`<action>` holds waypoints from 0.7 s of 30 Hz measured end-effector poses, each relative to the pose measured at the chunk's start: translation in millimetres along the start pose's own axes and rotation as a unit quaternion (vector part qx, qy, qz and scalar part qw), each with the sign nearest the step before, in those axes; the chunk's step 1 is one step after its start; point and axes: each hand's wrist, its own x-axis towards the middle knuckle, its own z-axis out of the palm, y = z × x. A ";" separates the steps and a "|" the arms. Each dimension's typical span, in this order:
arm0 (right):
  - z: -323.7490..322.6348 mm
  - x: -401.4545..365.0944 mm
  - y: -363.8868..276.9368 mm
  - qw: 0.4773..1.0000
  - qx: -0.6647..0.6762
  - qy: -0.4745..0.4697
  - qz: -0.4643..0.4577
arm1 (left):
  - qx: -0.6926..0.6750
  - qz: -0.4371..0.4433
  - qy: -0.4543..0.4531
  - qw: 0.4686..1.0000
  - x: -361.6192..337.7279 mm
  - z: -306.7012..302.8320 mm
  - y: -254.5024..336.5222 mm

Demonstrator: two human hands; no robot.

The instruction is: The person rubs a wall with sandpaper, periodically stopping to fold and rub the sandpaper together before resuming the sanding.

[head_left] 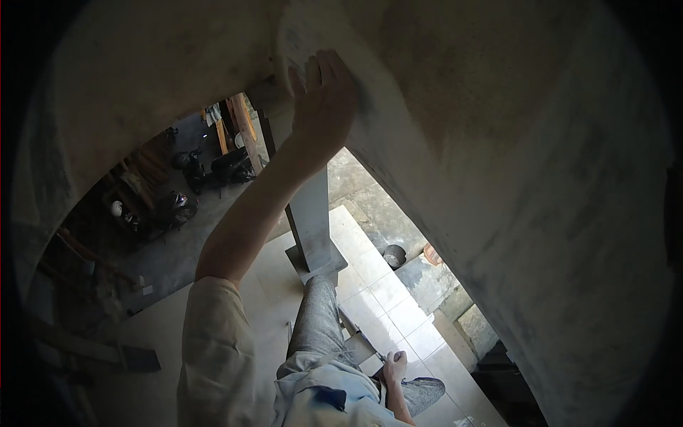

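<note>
My left hand (pixel 324 99) is raised on an outstretched arm and pressed against the pale, smeared surface of a curved wall (pixel 405 121). Its fingers are stretched out along that surface; whether anything lies under the palm is hidden. Low at my right side, my right hand (pixel 395 366) is closed in a fist beside my bent leg. A thin dark rod-like piece (pixel 371 343) runs up to that fist, near a flat greyish piece (pixel 359 349). What the fist holds is too small to make out.
Below stands a grey pillar (pixel 311 213) with a square base on white floor tiles (pixel 384 299). A black bucket (pixel 394 256) sits on rough concrete beyond. Motorbikes (pixel 231 167) and wooden planks (pixel 242 124) are at the left. The curved wall hangs close overhead and rightward.
</note>
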 end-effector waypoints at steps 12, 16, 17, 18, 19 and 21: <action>-6.6 7.9 -3.8 1.000 -0.009 -0.017 0.014 | -0.110 -0.015 -0.052 0.992 4.3 -10.0 -6.3; -0.6 6.8 -6.4 1.000 -0.017 -0.014 0.015 | -0.146 0.014 -0.005 0.989 -11.4 -25.0 7.5; -1.6 6.9 -7.4 0.999 -0.020 -0.019 0.018 | -0.160 -0.008 -0.038 0.986 -8.0 -22.9 4.9; -4.3 7.2 -6.7 0.999 -0.026 -0.025 0.020 | -0.175 -0.033 -0.072 0.981 0.8 -19.9 -0.8; -5.3 7.7 -4.4 0.999 -0.018 -0.026 0.007 | -0.189 -0.057 -0.106 0.975 8.9 -17.1 -6.0; -2.0 10.3 9.7 1.000 -0.008 -0.014 0.012 | -0.190 -0.062 -0.127 0.972 8.6 -14.2 -4.3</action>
